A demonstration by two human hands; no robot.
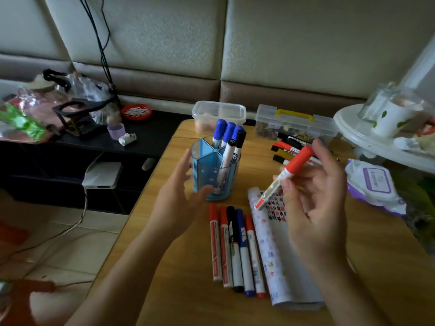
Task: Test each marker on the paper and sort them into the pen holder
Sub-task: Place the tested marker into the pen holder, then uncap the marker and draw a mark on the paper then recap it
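Clutter around a wooden table

At the table's far edge sit a lidded clear food tub and a clear compartment case with a yellow handle. A wet-wipes pack lies at right, below a white round tray bearing a glass jar. At left, a dark shelf holds a red bowl and a purple cup.
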